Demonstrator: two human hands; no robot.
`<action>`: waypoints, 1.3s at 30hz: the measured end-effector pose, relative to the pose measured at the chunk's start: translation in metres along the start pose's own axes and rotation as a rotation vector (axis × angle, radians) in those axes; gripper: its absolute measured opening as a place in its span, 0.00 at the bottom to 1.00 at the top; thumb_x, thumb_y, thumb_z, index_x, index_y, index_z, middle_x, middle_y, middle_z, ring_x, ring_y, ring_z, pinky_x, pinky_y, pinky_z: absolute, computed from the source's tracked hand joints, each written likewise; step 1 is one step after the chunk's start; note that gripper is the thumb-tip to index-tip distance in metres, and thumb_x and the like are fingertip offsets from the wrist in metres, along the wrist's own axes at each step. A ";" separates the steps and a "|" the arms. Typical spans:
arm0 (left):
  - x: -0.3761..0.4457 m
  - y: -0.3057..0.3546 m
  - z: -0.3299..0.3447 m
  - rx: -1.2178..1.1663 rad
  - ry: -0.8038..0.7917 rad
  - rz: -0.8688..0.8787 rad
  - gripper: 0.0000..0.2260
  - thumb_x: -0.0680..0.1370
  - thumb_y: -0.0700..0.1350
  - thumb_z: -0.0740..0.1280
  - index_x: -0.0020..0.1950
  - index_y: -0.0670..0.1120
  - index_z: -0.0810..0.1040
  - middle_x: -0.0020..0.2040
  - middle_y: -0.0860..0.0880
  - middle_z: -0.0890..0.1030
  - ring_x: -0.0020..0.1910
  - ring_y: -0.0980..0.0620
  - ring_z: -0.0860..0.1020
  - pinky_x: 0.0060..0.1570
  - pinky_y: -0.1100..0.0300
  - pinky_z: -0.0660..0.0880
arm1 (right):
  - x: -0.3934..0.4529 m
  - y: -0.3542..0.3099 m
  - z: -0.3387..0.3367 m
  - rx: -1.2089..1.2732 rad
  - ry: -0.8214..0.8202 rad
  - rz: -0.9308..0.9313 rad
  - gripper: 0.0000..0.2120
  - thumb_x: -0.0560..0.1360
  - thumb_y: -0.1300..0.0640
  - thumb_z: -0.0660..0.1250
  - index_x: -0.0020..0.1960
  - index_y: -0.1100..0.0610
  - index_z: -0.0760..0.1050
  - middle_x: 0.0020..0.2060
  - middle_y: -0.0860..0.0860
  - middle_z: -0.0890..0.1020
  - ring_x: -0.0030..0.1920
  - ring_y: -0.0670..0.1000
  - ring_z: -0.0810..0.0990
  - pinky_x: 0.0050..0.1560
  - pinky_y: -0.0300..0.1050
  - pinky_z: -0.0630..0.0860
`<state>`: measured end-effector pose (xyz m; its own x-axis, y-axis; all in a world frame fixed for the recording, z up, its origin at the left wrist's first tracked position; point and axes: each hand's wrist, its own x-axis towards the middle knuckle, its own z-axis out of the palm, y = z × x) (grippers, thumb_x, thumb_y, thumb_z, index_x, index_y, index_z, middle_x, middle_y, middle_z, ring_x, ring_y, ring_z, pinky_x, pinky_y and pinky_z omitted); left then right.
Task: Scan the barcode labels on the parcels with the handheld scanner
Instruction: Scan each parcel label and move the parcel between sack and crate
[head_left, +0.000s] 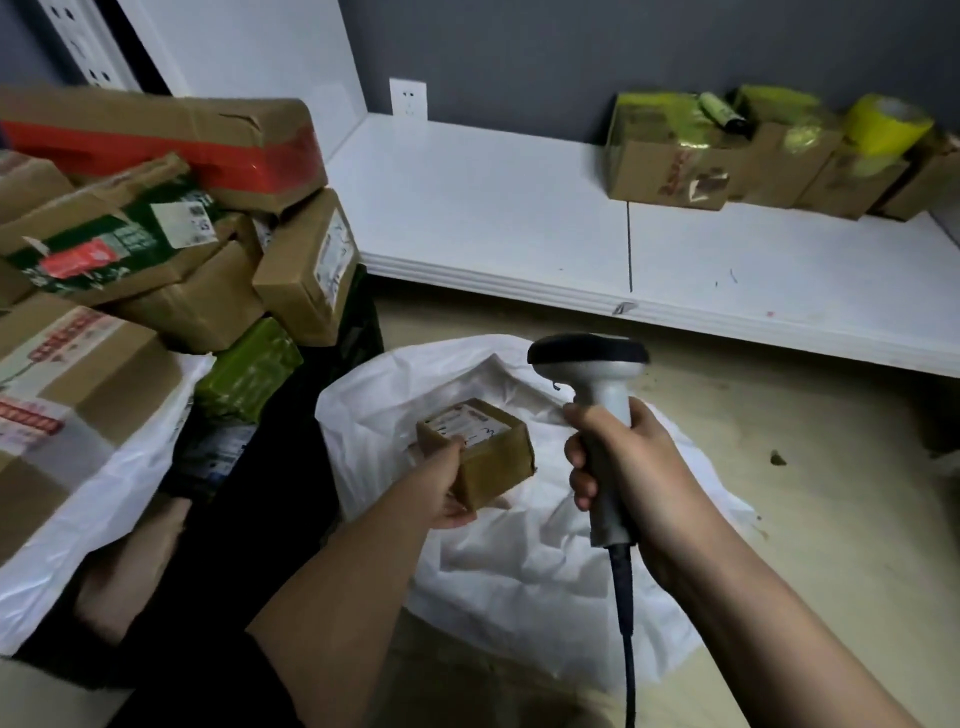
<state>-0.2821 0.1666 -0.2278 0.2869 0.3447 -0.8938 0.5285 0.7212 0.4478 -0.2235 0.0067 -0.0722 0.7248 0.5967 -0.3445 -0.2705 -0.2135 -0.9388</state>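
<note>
Above the white bag (519, 545), left hand (441, 493) grips a small parcel (478, 449), label up for reading; at three o'clock, right hand (623, 467) grips the scanner (597, 415).

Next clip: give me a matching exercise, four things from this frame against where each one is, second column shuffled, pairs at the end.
Things:
1. scanner
2. small parcel
3. yellow tape roll
4. wall socket

Places:
A. on the boxes at the far right of the white shelf
B. gripped in the right hand
C. on the wall above the shelf corner
D. held in the left hand over the white bag

Pairs: 1-B, 2-D, 3-A, 4-C
</note>
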 end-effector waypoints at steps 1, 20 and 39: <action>0.009 -0.001 0.003 -0.064 -0.011 -0.013 0.26 0.78 0.62 0.61 0.62 0.40 0.71 0.48 0.39 0.79 0.52 0.42 0.79 0.52 0.50 0.78 | 0.000 0.000 0.000 0.002 -0.002 0.005 0.06 0.77 0.59 0.65 0.51 0.59 0.68 0.26 0.50 0.72 0.22 0.48 0.67 0.23 0.40 0.66; -0.014 0.007 -0.046 0.585 -0.188 0.325 0.05 0.81 0.42 0.60 0.48 0.49 0.73 0.44 0.49 0.79 0.36 0.58 0.79 0.40 0.63 0.70 | -0.009 -0.004 0.022 -0.018 -0.003 -0.023 0.07 0.78 0.58 0.64 0.52 0.59 0.68 0.26 0.51 0.72 0.22 0.48 0.66 0.25 0.42 0.66; -0.243 -0.029 -0.298 0.921 0.964 0.875 0.33 0.73 0.60 0.68 0.72 0.48 0.63 0.70 0.45 0.68 0.68 0.45 0.67 0.65 0.51 0.67 | -0.089 -0.023 0.179 -0.063 -0.329 -0.191 0.06 0.79 0.63 0.63 0.47 0.58 0.66 0.24 0.54 0.70 0.19 0.48 0.66 0.20 0.38 0.64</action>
<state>-0.6056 0.2409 -0.0306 0.3464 0.9310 0.1149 0.8629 -0.3643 0.3503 -0.3950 0.0974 -0.0191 0.5137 0.8442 -0.1529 -0.1037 -0.1158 -0.9878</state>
